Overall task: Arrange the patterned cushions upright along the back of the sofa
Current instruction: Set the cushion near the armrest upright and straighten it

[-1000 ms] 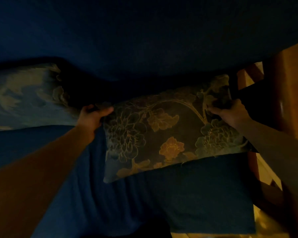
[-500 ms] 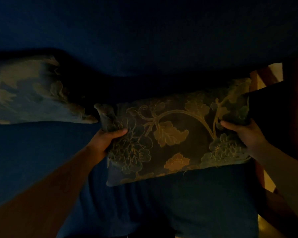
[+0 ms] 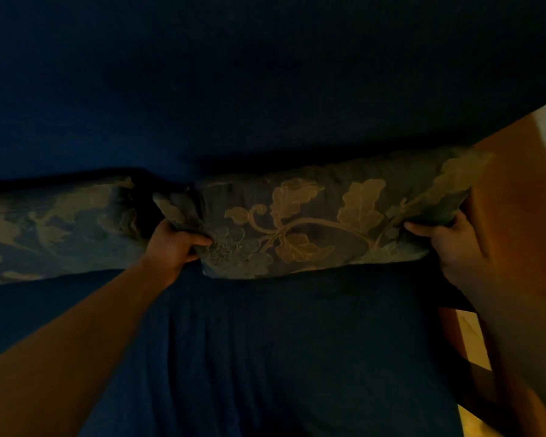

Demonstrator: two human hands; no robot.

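The room is dim. A floral patterned cushion (image 3: 312,222) with gold leaves and vines stands against the dark blue sofa back (image 3: 265,89), its lower edge on the blue seat (image 3: 297,342). My left hand (image 3: 174,244) grips its left edge, with the fabric bunched in the fingers. My right hand (image 3: 445,238) holds its right end from below. A second patterned cushion (image 3: 54,228) leans against the sofa back to the left, its corner close to my left hand.
A wooden armrest (image 3: 517,184) bounds the sofa on the right, just beyond my right hand. A light floor (image 3: 473,342) shows beside it at the lower right.
The cushion has been tipped up from lying slanted on the seat to standing against the sofa back. Both hands moved with it, still gripping its two ends.
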